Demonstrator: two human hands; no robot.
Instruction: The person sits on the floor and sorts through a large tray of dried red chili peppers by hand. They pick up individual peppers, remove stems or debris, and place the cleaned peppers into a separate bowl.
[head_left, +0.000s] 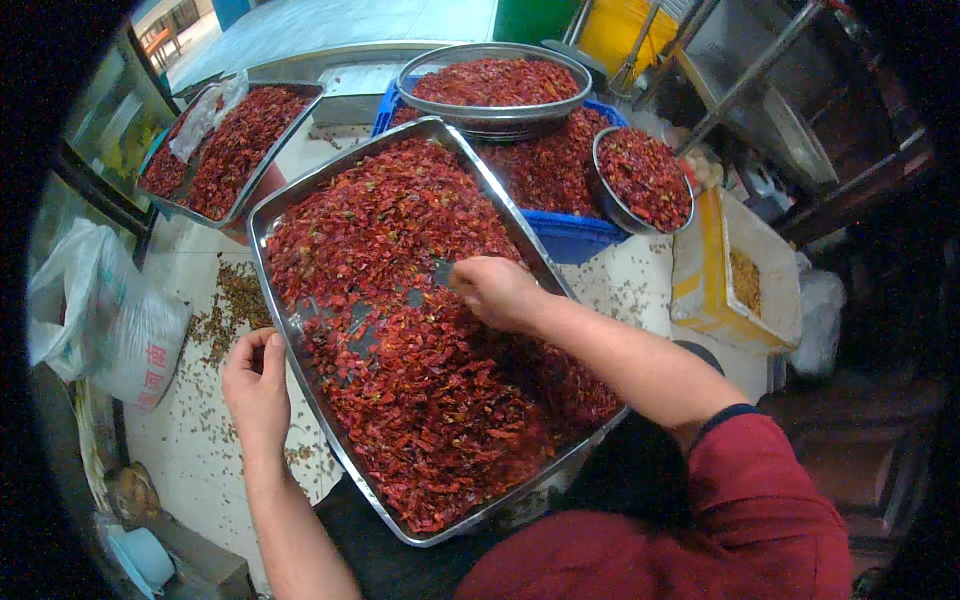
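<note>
A rectangular metal tray (480, 180) lies before me, its near end over my lap. It is spread with red dried chili pieces (442, 435), and bare patches of its floor show near the middle. My right hand (499, 292) is over the tray, fingers bent together at the chili beside a bare patch; whether they pinch anything is hidden. Just outside the tray's left rim is my left hand (259, 382), thumb and forefinger brought together with nothing visible between them.
A blue crate (570, 236) of chili bears a round sieve (495, 112) and a metal bowl (615, 206). Another chili-filled tray (247, 195) stands back left. A foam box (701, 300) is at right, a white sack (142, 345) at left. Scattered bits (225, 307) litter the floor.
</note>
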